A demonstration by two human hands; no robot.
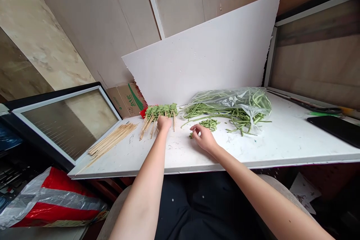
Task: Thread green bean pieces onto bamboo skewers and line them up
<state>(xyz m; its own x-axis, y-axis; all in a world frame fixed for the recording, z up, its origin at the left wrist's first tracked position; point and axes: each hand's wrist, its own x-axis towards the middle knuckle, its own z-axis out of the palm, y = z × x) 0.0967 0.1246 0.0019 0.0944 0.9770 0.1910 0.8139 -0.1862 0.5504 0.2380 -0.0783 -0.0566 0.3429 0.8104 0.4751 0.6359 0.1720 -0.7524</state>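
White worktop, board-backed. Left hand closed on finished bean skewers; right hand loosely curled beside cut bean pieces. Pieces likely light, bendy; pinch mid-length. Bare sticks left.

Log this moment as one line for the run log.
left hand: on skewered beans | right hand: at cut bean pieces | bare skewers: left | bean bag: right

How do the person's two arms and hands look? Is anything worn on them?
Both arms are bare from the hands back to the bottom edge of the picture: no sleeves show. The left hand and the right hand wear no gloves. No watch, bracelet or ring can be seen. Dark clothing covers the lap.
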